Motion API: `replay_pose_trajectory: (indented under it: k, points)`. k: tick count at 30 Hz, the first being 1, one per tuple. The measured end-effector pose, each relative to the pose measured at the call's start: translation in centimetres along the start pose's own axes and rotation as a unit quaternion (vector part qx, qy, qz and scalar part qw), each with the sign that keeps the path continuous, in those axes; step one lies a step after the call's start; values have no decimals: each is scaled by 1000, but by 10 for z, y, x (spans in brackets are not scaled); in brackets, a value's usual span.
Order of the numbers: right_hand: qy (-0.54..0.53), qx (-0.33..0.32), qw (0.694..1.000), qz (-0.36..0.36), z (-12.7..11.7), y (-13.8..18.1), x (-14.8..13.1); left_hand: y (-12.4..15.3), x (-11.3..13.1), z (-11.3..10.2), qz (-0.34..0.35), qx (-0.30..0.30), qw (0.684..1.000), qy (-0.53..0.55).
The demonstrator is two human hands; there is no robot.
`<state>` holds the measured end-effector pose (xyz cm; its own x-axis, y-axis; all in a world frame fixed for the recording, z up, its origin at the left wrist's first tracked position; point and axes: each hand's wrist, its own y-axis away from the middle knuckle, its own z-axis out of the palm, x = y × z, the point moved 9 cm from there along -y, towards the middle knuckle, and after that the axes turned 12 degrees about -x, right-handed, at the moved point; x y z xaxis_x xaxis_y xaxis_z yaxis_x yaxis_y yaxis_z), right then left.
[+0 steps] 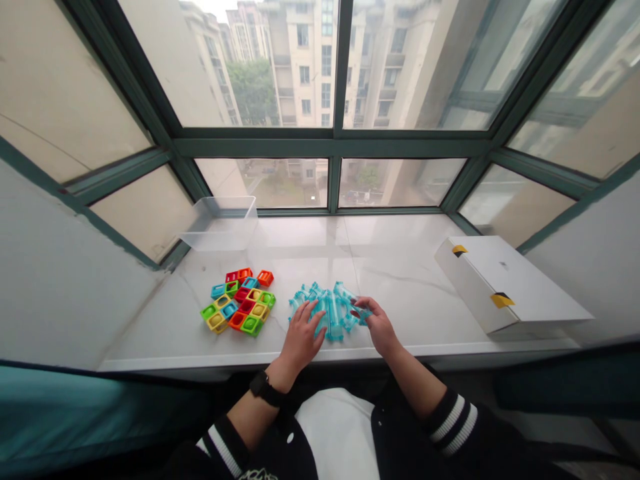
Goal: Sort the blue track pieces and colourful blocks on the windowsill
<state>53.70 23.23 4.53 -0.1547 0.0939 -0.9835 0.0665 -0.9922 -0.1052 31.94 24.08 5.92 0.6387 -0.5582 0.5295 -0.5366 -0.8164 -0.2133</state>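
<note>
A loose heap of clear blue plastic track pieces [334, 319] lies on the white sill in front of me. Over the heap's left side rests my left hand [304, 333], fingers spread and touching the pieces, with none gripped. At the right edge of the heap, my right hand [379, 325] pinches one blue track piece [364, 316] between thumb and fingers. Part of that piece is hidden by the fingers. To the left of my left hand is a cluster of small coloured plastic blocks [245, 305] in red, yellow, green, orange and blue.
A clear plastic bin [223, 230] stands at the back left by the window. On the right sits a white box [520, 283] with two yellow-and-black tabs. The marble-patterned sill [400, 260] ends at a front edge close to my body. Window frames [334, 148] enclose it behind.
</note>
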Motion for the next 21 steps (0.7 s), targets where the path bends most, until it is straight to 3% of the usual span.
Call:
replay_pose_trajectory:
  k: [2, 4, 8, 9, 11, 14, 17, 21]
  points:
    - [75, -37, 996, -41, 13, 2, -19, -8, 0, -7, -29, 11, 993, 112]
    - [171, -84, 977, -95, 32, 4, -39, -16, -7, -1, -96, -9, 955, 280]
    - [322, -199, 902, -207, 78, 16, -64, -22, -7, 27, -209, -54, 774, 595]
    - [342, -222, 884, -227, 87, 20, -66, -23, -5, 27, -215, -44, 739, 637]
    - [357, -239, 870, -240, 96, 24, -66, -24, -6, 23, -215, -11, 696, 685]
    - [323, -185, 907, -198, 84, 20, -61, -24, -12, 11, -204, 34, 676, 708]
    - [269, -146, 942, -137, 70, 16, -49, -25, -16, 1, -177, 53, 682, 707]
    - [262, -132, 952, -93, 63, 12, -36, -26, -17, -3, -161, 56, 697, 696]
